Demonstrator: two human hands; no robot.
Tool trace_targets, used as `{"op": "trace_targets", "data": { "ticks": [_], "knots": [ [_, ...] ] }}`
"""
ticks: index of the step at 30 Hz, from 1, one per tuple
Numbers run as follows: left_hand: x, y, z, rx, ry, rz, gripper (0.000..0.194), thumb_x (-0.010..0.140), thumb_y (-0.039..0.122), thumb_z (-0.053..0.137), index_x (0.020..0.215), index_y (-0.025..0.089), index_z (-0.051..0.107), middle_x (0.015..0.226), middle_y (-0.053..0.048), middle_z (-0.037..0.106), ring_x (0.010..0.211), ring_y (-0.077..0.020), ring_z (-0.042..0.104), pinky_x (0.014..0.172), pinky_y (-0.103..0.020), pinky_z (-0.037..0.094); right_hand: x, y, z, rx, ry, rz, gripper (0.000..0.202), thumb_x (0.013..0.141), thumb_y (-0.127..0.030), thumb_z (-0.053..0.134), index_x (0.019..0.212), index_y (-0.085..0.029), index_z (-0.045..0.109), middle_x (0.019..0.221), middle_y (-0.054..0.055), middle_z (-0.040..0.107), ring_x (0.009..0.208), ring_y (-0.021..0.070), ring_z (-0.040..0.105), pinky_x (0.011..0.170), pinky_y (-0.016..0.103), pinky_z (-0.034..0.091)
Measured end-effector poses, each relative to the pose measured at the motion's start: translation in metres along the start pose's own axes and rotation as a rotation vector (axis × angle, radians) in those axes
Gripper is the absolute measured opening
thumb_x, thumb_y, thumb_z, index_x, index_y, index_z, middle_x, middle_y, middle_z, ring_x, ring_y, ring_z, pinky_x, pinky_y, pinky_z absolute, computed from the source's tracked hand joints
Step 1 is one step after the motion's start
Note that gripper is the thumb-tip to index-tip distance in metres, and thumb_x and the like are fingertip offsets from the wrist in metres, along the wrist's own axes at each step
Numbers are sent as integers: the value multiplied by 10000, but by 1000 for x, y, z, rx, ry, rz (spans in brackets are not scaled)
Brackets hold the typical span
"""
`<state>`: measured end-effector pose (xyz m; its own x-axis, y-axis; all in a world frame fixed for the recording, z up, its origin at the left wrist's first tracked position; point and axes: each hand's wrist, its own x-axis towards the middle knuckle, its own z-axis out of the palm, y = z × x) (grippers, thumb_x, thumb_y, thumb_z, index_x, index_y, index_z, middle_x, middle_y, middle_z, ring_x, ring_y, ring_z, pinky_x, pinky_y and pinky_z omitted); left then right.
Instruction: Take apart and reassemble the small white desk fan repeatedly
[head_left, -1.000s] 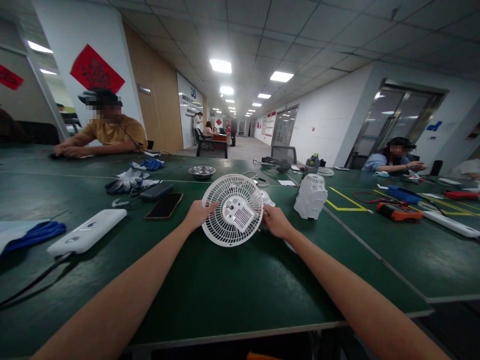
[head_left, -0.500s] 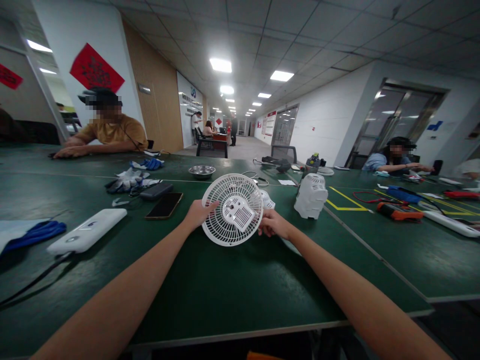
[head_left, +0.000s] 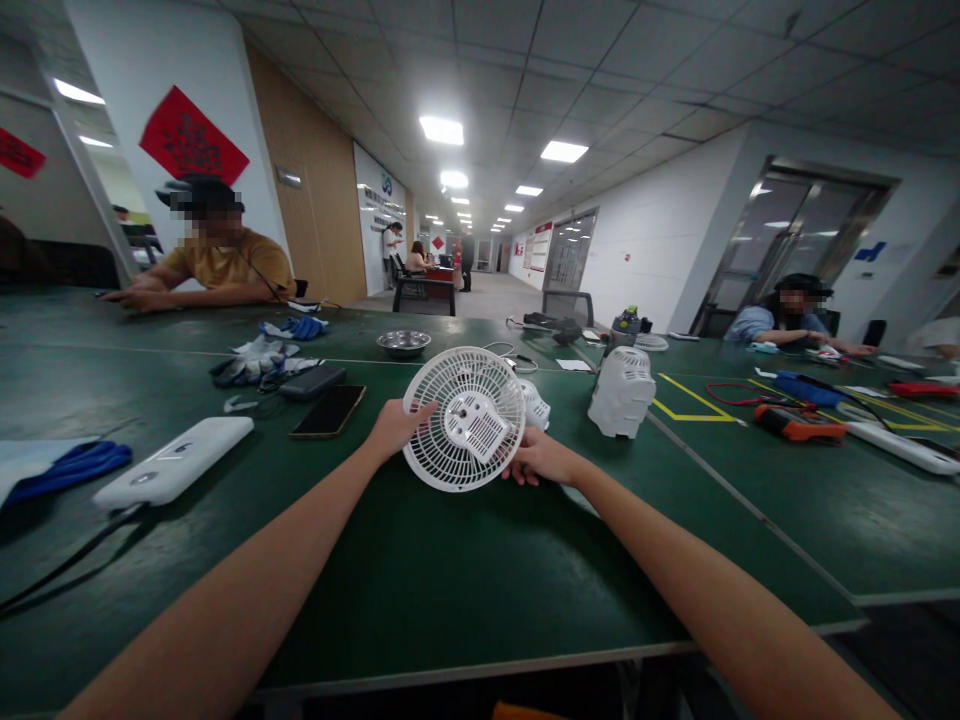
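A round white fan grille (head_left: pixel 421 445) with a vented motor cover at its centre stands tilted up above the table, its back towards me. My left hand (head_left: pixel 396 428) is closed on its left rim, with the thumb over the bars. My right hand (head_left: pixel 541 458) is at the lower right rim with its fingers curled; the fingertips are partly behind the grille, and what they hold is hidden. Just behind the grille's right edge sits a white plastic part (head_left: pixel 535 405), mostly covered. Further right a white vented fan housing (head_left: pixel 622 395) stands upright on the table.
On the green table (head_left: pixel 465 590) lie a phone (head_left: pixel 328 412), a white power bank (head_left: pixel 176 463), a dark case (head_left: pixel 313 381), gloves (head_left: pixel 259 362) and a metal bowl (head_left: pixel 403 343). An orange multimeter (head_left: pixel 799 423) lies right. Two people sit across the table.
My right hand has shifted slightly left and its fingers have moved further behind the grille's lower right edge. The grille and my left hand stay almost in place.
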<state>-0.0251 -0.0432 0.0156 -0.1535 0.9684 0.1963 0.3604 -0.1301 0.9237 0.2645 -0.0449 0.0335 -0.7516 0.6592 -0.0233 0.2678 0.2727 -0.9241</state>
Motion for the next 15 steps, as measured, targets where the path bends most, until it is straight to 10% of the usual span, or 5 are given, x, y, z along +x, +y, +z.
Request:
{"op": "trace_targets", "data": {
  "ticks": [15],
  "knots": [
    [-6, 11, 1, -74, -8, -6, 444, 736, 522, 688, 886, 104, 700, 794, -109, 738, 702, -245, 699, 638, -349, 558, -5, -10, -1, -16, -10, -124, 90, 766, -161, 552, 678, -147, 562, 547, -34, 564, 499, 72, 500, 501, 193, 374]
  ]
}}
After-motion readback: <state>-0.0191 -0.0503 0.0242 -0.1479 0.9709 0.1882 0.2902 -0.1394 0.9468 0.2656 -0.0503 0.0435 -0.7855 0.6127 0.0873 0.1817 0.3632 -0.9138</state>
